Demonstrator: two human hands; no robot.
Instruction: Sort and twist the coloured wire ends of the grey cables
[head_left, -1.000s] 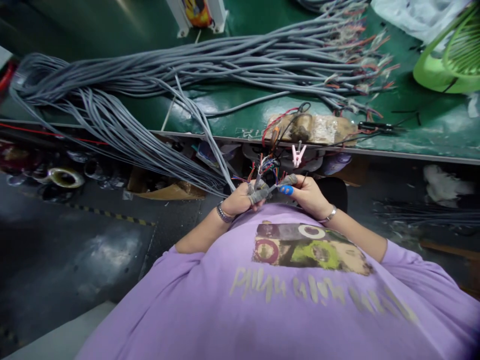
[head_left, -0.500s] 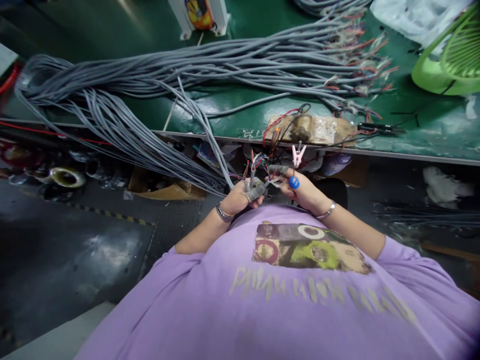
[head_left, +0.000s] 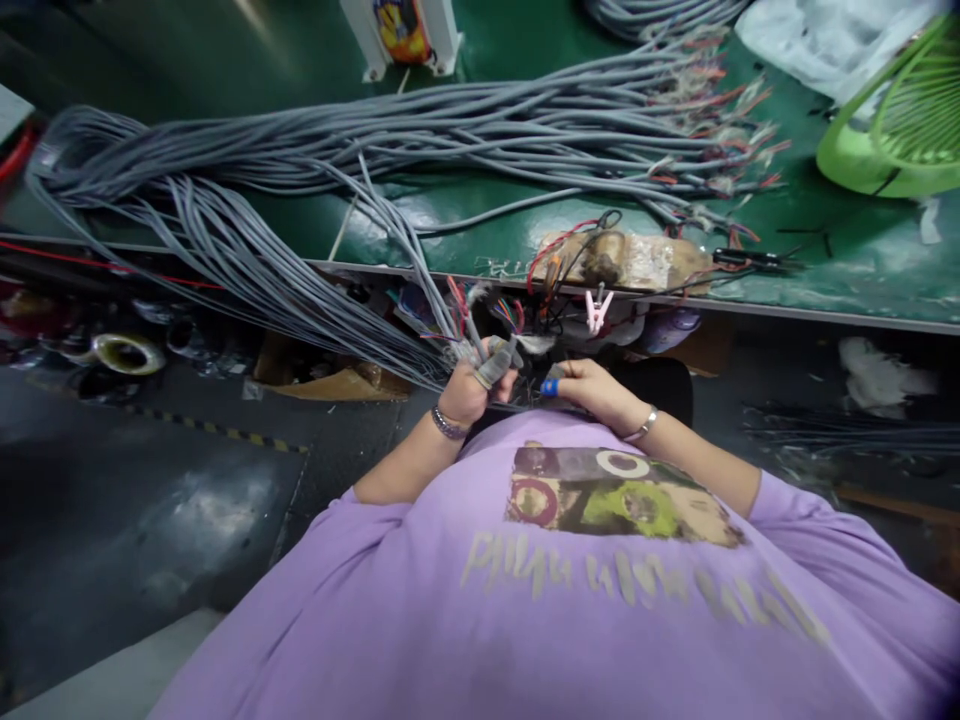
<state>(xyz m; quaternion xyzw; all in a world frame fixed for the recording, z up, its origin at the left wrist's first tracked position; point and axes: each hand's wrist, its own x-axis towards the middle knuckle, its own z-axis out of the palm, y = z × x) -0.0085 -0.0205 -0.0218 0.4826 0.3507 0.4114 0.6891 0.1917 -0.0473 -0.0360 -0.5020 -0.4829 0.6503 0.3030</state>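
My left hand (head_left: 471, 385), with grey finger covers, is closed round the stripped ends of several grey cables (head_left: 465, 335), whose coloured inner wires (head_left: 508, 312) fan out above it. Those cables hang down from the bench edge to my left hand. My right hand (head_left: 589, 388), with a blue cover on one fingertip, sits just right of it with fingers curled in a pinch; what it pinches is too small to make out. Both hands are held close to my chest, below the edge of the green bench (head_left: 862, 270).
A big bundle of grey cables (head_left: 390, 140) lies across the bench and drapes over its left edge. A taped block with wires (head_left: 630, 258) and a pink clip (head_left: 598, 308) sit at the bench edge. A green fan (head_left: 892, 130) stands at the far right; tape rolls (head_left: 124, 352) lie below left.
My left hand has shifted left and lifted the cable ends higher. My right hand has drawn away from them, down and slightly right, and closed into a pinch.
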